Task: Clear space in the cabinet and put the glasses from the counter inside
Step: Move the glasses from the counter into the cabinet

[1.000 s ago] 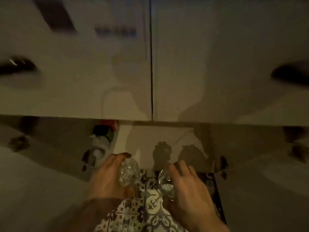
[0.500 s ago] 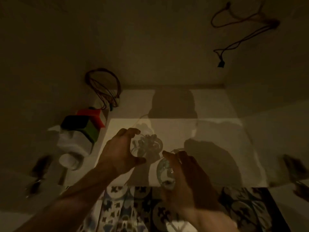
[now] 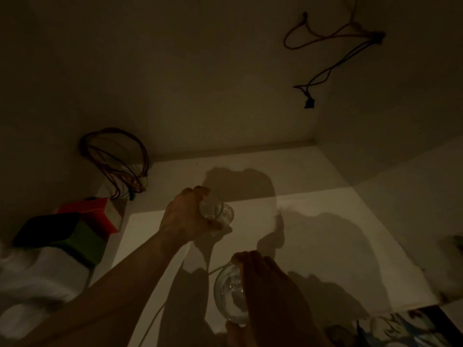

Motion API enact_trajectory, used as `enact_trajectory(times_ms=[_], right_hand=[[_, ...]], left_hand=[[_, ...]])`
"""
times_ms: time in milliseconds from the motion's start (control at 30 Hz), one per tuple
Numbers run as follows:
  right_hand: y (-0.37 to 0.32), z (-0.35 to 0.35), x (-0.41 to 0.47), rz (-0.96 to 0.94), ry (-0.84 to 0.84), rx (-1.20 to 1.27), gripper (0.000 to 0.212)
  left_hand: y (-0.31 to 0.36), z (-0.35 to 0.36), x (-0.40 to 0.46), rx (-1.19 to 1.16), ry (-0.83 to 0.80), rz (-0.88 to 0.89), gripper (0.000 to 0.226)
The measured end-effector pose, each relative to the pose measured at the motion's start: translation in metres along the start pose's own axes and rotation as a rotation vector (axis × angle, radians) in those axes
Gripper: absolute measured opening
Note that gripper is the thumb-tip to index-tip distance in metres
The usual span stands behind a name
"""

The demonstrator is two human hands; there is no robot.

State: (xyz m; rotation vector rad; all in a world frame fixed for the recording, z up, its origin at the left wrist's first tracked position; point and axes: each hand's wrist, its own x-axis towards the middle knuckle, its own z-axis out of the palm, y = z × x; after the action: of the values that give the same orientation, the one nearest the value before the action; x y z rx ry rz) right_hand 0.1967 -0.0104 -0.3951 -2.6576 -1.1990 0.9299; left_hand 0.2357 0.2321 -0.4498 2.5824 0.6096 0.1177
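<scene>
The view is dim. My left hand (image 3: 185,219) reaches deep into the cabinet and grips a clear glass (image 3: 216,212) low over the pale cabinet shelf (image 3: 313,221); whether the glass touches the shelf I cannot tell. My right hand (image 3: 268,291) is nearer the front edge and holds a second clear glass (image 3: 230,294), tilted so its mouth faces left. Both hands cast dark shadows on the shelf.
At the left side stand a red box (image 3: 100,211), a dark green box (image 3: 75,239) and something white (image 3: 32,271). A coil of reddish wire (image 3: 117,161) hangs at the back left, another cable (image 3: 325,66) on the back wall. A patterned tile surface (image 3: 400,329) shows bottom right.
The view went from the closed cabinet doors to the open cabinet's inside. Both hands carried the glasses up from the patterned counter, and the left hand pushed farther in over the shelf.
</scene>
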Motion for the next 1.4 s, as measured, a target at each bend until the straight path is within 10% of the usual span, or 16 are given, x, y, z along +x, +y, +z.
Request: enact_trajectory(times_ms=[100,333,867,1167,1400], right_hand=[[-0.01,0.015,0.022,-0.04,0.313,0.033,0.06],[-0.01,0.019,0.035,-0.067,0.293,0.02,0.065],[-0.028,0.029,0.071,-0.175,0.371,0.071,0.081],[-0.034,0.041,0.093,-0.206,0.491,0.065,0.095],[-0.035,0.047,0.1,-0.197,0.468,0.246,0.081]], left_hand=[[0.0,0.005,0.007,0.024,-0.008,0.025,0.11],[-0.013,0.021,0.009,-0.011,-0.016,-0.008,0.075],[-0.028,0.004,0.003,-0.121,-0.104,0.063,0.132],[-0.079,-0.019,-0.031,-0.208,0.154,-0.076,0.067],[-0.081,-0.012,-0.061,-0.145,0.192,-0.109,0.058]])
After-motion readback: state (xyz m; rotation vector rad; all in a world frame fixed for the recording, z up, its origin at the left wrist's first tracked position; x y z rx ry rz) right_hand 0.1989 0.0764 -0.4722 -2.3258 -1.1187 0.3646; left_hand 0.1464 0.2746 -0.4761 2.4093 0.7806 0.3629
